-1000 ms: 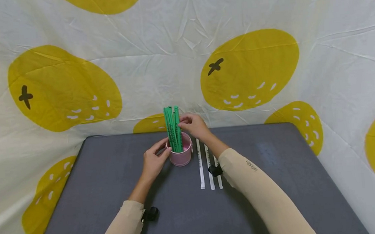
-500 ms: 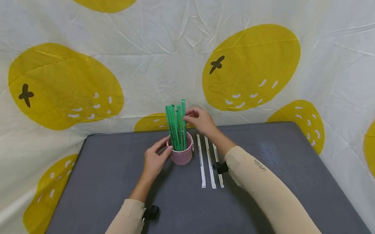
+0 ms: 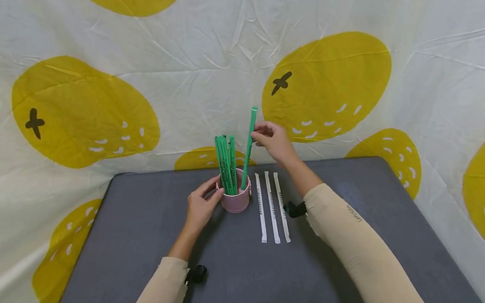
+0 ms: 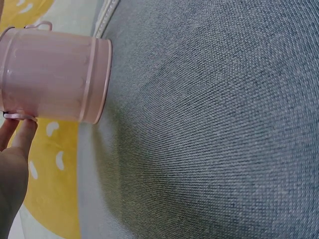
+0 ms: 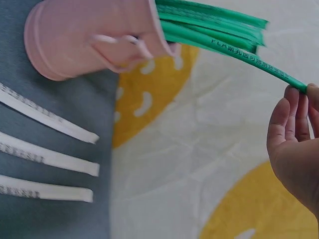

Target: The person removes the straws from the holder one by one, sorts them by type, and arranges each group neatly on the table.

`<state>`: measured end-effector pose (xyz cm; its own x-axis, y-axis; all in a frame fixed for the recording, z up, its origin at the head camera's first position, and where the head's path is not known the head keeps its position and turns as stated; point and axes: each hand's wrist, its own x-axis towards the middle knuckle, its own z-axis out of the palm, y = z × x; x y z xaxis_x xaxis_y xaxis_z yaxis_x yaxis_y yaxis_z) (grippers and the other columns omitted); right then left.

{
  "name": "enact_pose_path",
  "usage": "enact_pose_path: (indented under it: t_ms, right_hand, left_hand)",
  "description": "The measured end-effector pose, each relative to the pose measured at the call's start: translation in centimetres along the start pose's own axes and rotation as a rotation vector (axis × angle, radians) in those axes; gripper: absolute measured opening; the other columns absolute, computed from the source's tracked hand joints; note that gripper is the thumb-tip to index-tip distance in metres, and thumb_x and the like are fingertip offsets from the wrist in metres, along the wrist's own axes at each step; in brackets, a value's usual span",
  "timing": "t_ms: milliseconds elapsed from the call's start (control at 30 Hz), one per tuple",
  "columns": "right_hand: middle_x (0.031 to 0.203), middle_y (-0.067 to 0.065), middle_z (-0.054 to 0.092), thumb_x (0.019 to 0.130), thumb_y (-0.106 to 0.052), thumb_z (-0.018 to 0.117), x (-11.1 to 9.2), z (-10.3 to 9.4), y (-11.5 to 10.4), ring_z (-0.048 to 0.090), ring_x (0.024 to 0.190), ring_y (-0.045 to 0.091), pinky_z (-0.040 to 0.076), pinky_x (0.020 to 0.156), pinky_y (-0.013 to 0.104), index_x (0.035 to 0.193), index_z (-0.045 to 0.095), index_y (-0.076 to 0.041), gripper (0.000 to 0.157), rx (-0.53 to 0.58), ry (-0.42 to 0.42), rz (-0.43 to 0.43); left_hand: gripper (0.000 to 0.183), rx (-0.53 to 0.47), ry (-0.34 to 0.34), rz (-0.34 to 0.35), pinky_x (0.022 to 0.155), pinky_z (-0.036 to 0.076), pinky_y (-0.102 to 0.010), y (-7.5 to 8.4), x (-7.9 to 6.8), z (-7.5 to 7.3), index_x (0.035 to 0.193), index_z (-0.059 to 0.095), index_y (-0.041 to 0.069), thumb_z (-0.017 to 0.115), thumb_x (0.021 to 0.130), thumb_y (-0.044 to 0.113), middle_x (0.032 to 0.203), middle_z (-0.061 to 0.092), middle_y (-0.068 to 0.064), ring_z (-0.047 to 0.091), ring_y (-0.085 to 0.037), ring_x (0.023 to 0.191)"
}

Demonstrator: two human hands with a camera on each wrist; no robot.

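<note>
My right hand (image 3: 277,144) pinches one green wrapped straw (image 3: 249,146) between thumb and fingertips. That straw leans right, with its lower end still inside the pink bucket (image 3: 236,204). In the right wrist view, printed lettering runs along the green wrapper (image 5: 249,60). Several other green wrapped straws (image 3: 226,165) stand together in the bucket. At the bucket's left side my left hand (image 3: 200,208) holds it near the rim, thumb in front. The left wrist view shows fingers (image 4: 25,137) against the handle's attachment on the pink wall (image 4: 50,74); the thumb is out of sight there.
Three white wrapped straws (image 3: 272,211) lie side by side on the dark grey table (image 3: 245,286), right of the bucket. Behind the table's back edge hangs a pale cloth (image 3: 202,92) printed with yellow fruit. A black wrist camera (image 3: 295,209) sits at the right sleeve.
My right hand has moved up and right, drawing one green straw away from the bunch and tilting it. The left hand and bucket have stayed in place.
</note>
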<state>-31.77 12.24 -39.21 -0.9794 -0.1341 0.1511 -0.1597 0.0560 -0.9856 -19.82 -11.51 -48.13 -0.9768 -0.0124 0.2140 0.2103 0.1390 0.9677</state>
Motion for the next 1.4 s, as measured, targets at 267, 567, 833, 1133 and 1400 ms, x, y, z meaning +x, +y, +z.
enact_pose_path:
  t_ms: [267,567,833,1133,1400]
  right_hand:
    - [0.091,0.0,0.067,0.098,-0.006,0.069,0.2,-3.3,-2.3,0.069,0.078,0.011,0.063,0.08,0.025,0.112,0.066,0.0,0.016,0.182,0.102,0.015]
    - [0.092,0.0,0.067,0.098,-0.007,0.069,-0.5,-6.2,-3.1,0.069,0.08,0.012,0.063,0.081,0.024,0.111,0.066,-0.002,0.015,0.211,0.135,0.024]
    - [0.098,0.0,0.067,0.099,-0.013,0.069,-2.1,-8.6,-1.5,0.069,0.083,0.009,0.061,0.08,0.019,0.119,0.064,0.0,0.024,0.119,0.153,0.1]
    - [0.094,-0.01,0.067,0.101,-0.016,0.067,-3.6,-10.1,1.4,0.068,0.085,0.005,0.061,0.081,0.019,0.133,0.059,0.009,0.041,-0.089,0.127,0.133]
    - [0.106,0.009,0.073,0.102,-0.013,0.066,-4.3,-11.1,5.0,0.069,0.086,0.005,0.061,0.077,0.017,0.133,0.061,0.01,0.04,-0.231,0.075,0.148]
  left_hand:
    - [0.044,-0.004,0.004,0.002,0.101,0.055,-0.044,-0.1,0.0,0.0,0.135,0.064,-0.007,0.075,0.093,0.0,0.134,0.066,-0.028,0.063,-0.044,0.125]
    - [0.044,-0.02,0.005,0.011,0.104,0.05,-0.058,-0.2,0.1,-0.2,0.135,0.064,-0.007,0.075,0.093,0.002,0.134,0.064,-0.03,0.061,-0.048,0.126]
    - [0.045,-0.01,-0.005,0.018,0.104,0.051,-0.056,-0.4,0.1,-0.1,0.135,0.062,-0.009,0.074,0.094,0.001,0.135,0.063,-0.031,0.059,-0.051,0.127]
    - [0.044,-0.027,-0.012,0.012,0.104,0.05,-0.058,-0.5,0.0,-0.1,0.135,0.063,-0.007,0.074,0.094,0.002,0.135,0.064,-0.03,0.058,-0.052,0.127]
    - [0.045,-0.01,-0.015,0.002,0.105,0.05,-0.058,-0.4,0.0,-0.1,0.136,0.064,-0.005,0.075,0.094,0.004,0.137,0.064,-0.027,0.06,-0.049,0.128]
